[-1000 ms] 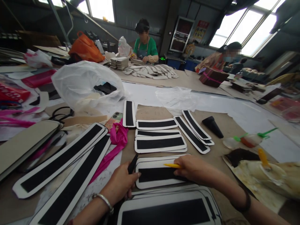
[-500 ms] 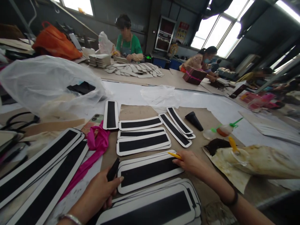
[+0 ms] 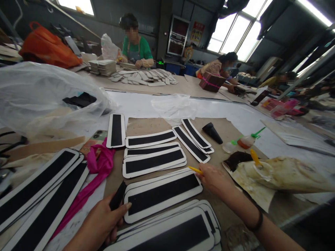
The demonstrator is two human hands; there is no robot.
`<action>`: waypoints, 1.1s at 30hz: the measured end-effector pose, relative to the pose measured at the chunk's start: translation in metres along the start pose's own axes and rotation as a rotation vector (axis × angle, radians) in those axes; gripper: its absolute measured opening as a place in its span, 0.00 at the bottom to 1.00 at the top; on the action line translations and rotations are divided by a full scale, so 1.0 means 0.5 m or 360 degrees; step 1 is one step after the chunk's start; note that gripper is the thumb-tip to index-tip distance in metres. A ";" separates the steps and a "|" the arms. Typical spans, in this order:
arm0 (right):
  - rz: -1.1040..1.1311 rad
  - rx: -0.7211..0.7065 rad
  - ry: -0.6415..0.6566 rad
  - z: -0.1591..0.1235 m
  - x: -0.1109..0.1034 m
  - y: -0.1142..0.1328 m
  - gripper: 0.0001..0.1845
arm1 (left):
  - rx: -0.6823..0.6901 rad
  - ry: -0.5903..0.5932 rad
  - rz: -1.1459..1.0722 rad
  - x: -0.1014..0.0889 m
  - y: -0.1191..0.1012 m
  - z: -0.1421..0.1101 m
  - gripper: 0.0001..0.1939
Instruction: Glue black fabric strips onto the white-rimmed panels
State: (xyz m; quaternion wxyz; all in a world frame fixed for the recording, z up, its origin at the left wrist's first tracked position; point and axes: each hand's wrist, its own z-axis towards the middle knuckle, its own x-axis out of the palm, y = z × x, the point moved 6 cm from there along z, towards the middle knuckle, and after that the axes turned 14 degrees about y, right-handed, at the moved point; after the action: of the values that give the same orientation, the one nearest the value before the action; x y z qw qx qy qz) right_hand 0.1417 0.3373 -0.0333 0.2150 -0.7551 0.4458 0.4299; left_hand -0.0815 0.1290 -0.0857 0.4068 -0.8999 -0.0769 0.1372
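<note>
My left hand point(image 3: 101, 219) is closed on a short black piece point(image 3: 118, 196) whose kind I cannot make out. Its thumb rests on the left end of a white-edged panel with a black centre point(image 3: 163, 195), the top one of a small stack. At that stack's far right corner, my right hand point(image 3: 213, 177) grips a slim yellow pointed stick point(image 3: 195, 170), its tip toward the left. A nearer stack of similar panels point(image 3: 172, 233) lies just below, partly cut off by the frame. More such panels point(image 3: 154, 162) lie beyond both hands.
Long panels point(image 3: 39, 184) and a magenta cloth point(image 3: 101, 158) lie at left, near a phone point(image 3: 95, 137) and a clear plastic bag point(image 3: 39, 90). At right are a black cone point(image 3: 212, 132), small bottles point(image 3: 246, 141) and a stained, wrapped container point(image 3: 282, 174). Co-workers sit across the table.
The view has shifted slightly, so most things appear further left. Both hands keep their grips; the right hand stays at the panel's far right corner with the yellow stick.
</note>
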 end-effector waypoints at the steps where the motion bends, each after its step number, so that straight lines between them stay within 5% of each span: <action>1: 0.0038 0.0003 -0.0014 -0.005 -0.001 -0.007 0.11 | 0.0004 -0.0015 0.0005 -0.001 0.000 0.000 0.16; 17: 0.0979 -0.0080 0.0225 -0.009 0.060 -0.028 0.13 | 0.0117 0.0055 -0.0101 -0.018 0.007 -0.006 0.18; 28: 0.1248 -0.0118 0.0054 -0.047 -0.027 0.029 0.11 | 0.0259 -0.0103 -0.0302 -0.065 0.002 -0.042 0.22; 33: 0.1753 -0.0128 -0.0046 -0.075 -0.037 0.057 0.17 | 0.0375 -0.0193 -0.0584 -0.070 0.000 -0.057 0.23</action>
State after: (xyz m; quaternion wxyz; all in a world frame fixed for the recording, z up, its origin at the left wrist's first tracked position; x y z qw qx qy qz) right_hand 0.1302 0.3054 0.0038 -0.0645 -0.4119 0.7552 0.5058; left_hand -0.1060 0.1000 -0.0609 0.5218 -0.8072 -0.2470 0.1227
